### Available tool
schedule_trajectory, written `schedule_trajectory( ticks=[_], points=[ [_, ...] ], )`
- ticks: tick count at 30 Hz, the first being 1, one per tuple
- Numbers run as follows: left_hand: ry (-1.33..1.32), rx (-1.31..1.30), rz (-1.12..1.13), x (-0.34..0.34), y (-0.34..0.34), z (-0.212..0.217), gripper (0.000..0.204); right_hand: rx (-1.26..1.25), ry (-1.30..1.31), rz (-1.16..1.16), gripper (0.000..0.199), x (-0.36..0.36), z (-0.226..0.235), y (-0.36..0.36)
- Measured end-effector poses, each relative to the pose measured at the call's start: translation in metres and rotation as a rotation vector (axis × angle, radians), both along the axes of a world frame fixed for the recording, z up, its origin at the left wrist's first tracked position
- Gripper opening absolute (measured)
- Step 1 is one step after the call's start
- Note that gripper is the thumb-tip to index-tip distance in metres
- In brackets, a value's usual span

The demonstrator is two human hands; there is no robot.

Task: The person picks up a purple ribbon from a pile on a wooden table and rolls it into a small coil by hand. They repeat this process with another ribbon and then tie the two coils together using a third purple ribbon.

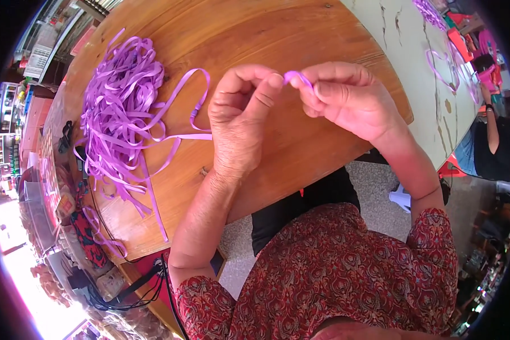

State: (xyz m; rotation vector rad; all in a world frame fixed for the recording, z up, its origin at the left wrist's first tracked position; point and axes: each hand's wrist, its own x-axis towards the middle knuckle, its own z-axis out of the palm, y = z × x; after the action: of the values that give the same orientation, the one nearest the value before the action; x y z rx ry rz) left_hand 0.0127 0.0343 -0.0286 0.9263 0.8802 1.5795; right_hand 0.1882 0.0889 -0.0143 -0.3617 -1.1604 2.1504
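Observation:
Between my two hands, over the wooden table, a short loop of purple ribbon (292,75) shows. My left hand (242,113) pinches one side of it between thumb and forefinger. The other side is pinched by my right hand (348,93), its fingers curled close together. Part of the ribbon is hidden behind the fingers. To the left lies a big tangled pile of purple ribbon (119,107). From that pile a looped strand (197,107) with a small darker knot or band reaches toward my left wrist, where it passes out of sight.
The wooden table (300,28) has a curved edge near my body. A pale table (430,107) with brown cracks adjoins it at the right, with more purple ribbon (436,68) on it. Another person's arm (492,127) is at the far right. Black cables (147,283) hang at the lower left.

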Motion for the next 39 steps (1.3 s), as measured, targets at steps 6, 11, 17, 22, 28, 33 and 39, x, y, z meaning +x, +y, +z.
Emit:
schedule_trajectory(
  ticks=[6, 11, 17, 22, 28, 33, 39],
  points=[
    [0.164, 0.195, 0.08, 0.003, -0.002, 0.0, 0.014, -0.001, 0.053, -0.101, 0.03, -0.02, 0.001, 0.002],
    [0.108, 0.124, 0.09, 0.002, -0.002, -0.001, 0.015, 0.791, -0.39, -0.398, 0.028, -0.022, 0.002, 0.007],
    [-0.037, -0.014, 0.053, 0.004, -0.002, -0.005, 0.013, 1.362, -0.55, -0.595, 0.032, -0.025, -0.001, 0.001],
    [0.012, -0.155, 0.072, 0.003, -0.003, 0.002, 0.009, 1.415, -0.548, -0.667, 0.03, -0.028, -0.002, 0.001],
    [-0.17, -0.152, -0.032, 0.0, -0.006, 0.004, 0.008, 0.741, -0.431, -0.331, 0.021, -0.02, 0.002, -0.001],
    [-0.266, -0.216, -0.092, 0.0, -0.008, 0.009, 0.012, 0.711, -0.382, -0.232, 0.022, -0.016, 0.007, 0.002],
    [-0.103, -0.334, -0.095, -0.004, -0.004, 0.005, 0.009, 1.242, -0.51, -0.489, 0.021, -0.017, 0.003, 0.005]
  ],
)
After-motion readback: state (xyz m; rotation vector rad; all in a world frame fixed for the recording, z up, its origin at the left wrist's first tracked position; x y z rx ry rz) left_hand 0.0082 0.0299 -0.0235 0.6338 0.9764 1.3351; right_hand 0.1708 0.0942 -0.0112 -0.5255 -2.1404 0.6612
